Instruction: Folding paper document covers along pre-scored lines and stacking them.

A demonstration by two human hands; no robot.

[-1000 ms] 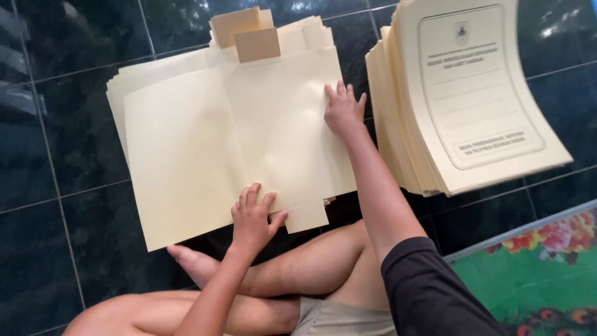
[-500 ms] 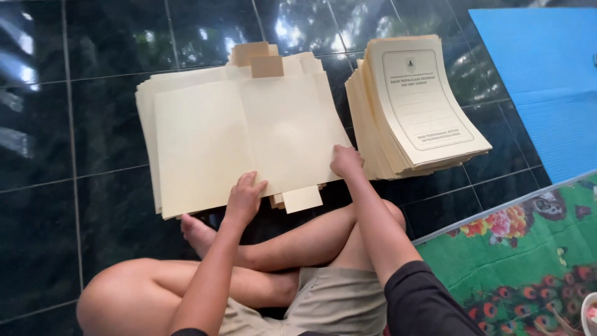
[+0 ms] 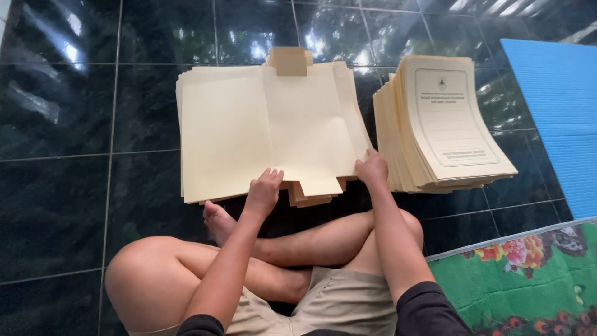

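Left hand (image 3: 263,191): resting open, fingers spread flat on the near edge of the unfolded cream folder (image 3: 273,134).
Right hand (image 3: 372,168): curling over that folder's near right corner, fingers bent, pinching the edge.
Unfolded cream folder: lying flat on top of a pile of like folders, straight ahead of the crossed legs (image 3: 298,249), tabs sticking out far and near.
Folded stack (image 3: 444,124): sitting just right of the pile, printed covers up.
Floor (image 3: 87,124): showing dark glossy tiles.
Blue mat (image 3: 559,106): lying far right.
Flowered rug (image 3: 528,280): lying near right.
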